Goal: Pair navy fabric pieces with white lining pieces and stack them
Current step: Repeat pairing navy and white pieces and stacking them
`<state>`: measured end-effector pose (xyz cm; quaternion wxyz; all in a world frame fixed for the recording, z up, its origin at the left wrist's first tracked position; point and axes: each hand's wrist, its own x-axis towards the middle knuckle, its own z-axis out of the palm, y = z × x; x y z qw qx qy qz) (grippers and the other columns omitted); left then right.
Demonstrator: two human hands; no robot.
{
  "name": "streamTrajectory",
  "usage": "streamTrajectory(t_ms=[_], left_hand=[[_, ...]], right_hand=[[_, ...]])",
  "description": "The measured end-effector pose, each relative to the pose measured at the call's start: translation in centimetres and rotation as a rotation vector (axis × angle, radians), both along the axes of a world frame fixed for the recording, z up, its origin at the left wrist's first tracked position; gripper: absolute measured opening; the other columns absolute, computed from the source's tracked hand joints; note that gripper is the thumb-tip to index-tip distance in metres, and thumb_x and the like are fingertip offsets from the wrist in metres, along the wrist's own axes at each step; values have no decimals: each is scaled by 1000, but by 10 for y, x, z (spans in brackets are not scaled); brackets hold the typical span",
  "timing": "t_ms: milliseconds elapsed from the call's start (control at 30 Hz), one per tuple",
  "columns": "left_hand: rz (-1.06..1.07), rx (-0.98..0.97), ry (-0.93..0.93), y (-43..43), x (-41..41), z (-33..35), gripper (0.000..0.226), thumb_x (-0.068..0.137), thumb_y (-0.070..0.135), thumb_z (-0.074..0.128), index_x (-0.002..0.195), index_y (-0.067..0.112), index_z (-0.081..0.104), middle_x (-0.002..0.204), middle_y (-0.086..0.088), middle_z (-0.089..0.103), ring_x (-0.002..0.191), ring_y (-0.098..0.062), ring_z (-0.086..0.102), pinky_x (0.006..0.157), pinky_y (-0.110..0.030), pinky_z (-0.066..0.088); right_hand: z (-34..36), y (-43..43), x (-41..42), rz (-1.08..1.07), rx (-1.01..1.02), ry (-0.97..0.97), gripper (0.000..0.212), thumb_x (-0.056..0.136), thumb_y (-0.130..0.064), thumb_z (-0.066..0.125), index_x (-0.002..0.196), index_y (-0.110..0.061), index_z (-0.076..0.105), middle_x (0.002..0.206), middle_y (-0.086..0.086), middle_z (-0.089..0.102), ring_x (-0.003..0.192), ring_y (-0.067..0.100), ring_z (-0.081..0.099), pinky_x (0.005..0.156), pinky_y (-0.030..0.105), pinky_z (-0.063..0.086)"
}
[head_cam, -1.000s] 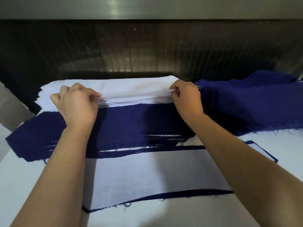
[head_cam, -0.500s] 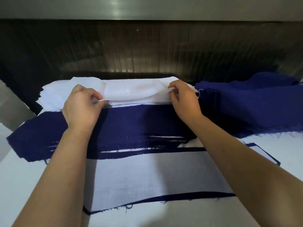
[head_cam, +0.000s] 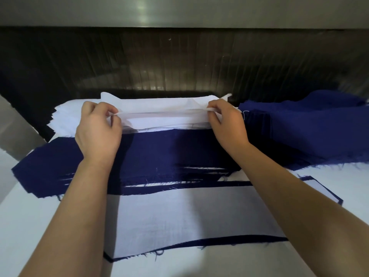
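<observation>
Two hands work at the far side of the table (head_cam: pixel 20 226), both pinching one white lining piece (head_cam: pixel 163 113).

- Left hand (head_cam: pixel 97 132): thumb and curled fingers nip the piece's left end.
- Right hand (head_cam: pixel 227 124): the same grip on the right end, knuckles toward the camera.
- Lining piece: stretched hand to hand, long axis running left to right. The near edge is drawn into a taut band between the two pinches. The far edge stands up a little, with a corner poking up beyond each hand.
- White lining stack (head_cam: pixel 65 116): directly under the held piece and reaching out past the left hand, its layered edges fanned at the left end.
- Navy fabric piece (head_cam: pixel 169 150): flat under both wrists, just nearer than the hands. Its long axis also runs left to right, and its left end reaches well beyond the left forearm. The near edge is frayed.
- Navy fabric pile (head_cam: pixel 309 126): just right of the right hand, rumpled on top, ragged threads along its near edge.
- Paired stack (head_cam: pixel 189 216): between the forearms, nearest the body. A white lining lies on top with navy showing as a thin border along the near, far and right edges. Long axis left to right, slightly skewed.
- Dark ribbed panel (head_cam: pixel 179 62): beyond the hands.
</observation>
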<state>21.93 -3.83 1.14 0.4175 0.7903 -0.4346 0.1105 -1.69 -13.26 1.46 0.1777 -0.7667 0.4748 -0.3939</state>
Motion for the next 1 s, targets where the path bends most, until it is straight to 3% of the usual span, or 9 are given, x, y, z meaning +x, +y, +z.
streamTrajectory(t_ms=[233,400,467,533,600,700,767,867,1000], left_hand=[[-19,-21,-36,15,-8,1,17,90,9,57,104,13,66,115,-8,52,79,-22,49,68,-35,40],[6,3,-62,35,-25,1,19,90,9,58,105,13,70,113,-7,54,80,-32,57,70,-39,45],[-2,36,-70,44,-36,4,19,91,9,58,105,12,71,114,-7,54,79,-36,57,72,-42,47],[-30,58,-116,55,-47,8,19,91,8,59,105,10,71,115,-9,55,77,-38,57,70,-45,48],[-88,49,-193,71,-57,8,17,88,4,61,100,8,72,112,-11,57,71,-40,56,63,-43,45],[-193,61,-281,99,-69,6,19,82,-6,63,92,6,74,107,-13,60,61,-38,54,55,-36,38],[-224,97,-268,112,-73,2,20,81,-8,63,91,6,74,107,-13,61,61,-38,54,53,-38,42],[-242,123,-210,131,-78,-5,23,80,-10,64,91,7,74,106,-11,61,63,-39,58,54,-43,48],[-297,113,-168,151,-82,-18,30,77,-14,67,92,11,74,103,-6,58,56,-28,55,54,-33,43]], right_hand=[[-11,29,-24,-7,-123,-116,21,92,-8,54,111,-7,63,110,2,64,93,4,51,78,-3,36],[-6,48,-43,2,-108,-145,22,91,-7,56,111,-12,64,102,-13,55,85,-6,50,78,-5,34],[-6,57,-56,-3,-78,-132,23,90,-7,56,111,-15,63,103,-15,55,85,-11,51,77,-5,34],[-7,67,-72,0,-81,-107,24,89,-5,57,109,-16,64,103,-14,57,88,-6,53,77,-3,36],[-11,77,-88,11,-101,-97,22,87,-2,59,105,-14,66,98,-14,60,86,-2,56,78,-1,38],[-17,92,-114,13,-62,-89,16,87,-7,61,99,-16,67,85,-20,59,80,-9,57,69,0,40],[-22,100,-125,13,-70,-41,14,86,-8,63,96,-17,68,82,-18,60,79,-13,55,69,-2,39],[-25,114,-134,25,-124,34,14,83,-3,66,93,-12,70,85,-11,61,71,-5,56,73,-5,36],[-25,126,-141,49,-107,86,15,82,-1,66,94,-10,71,86,-15,60,73,-4,56,73,-3,38]])
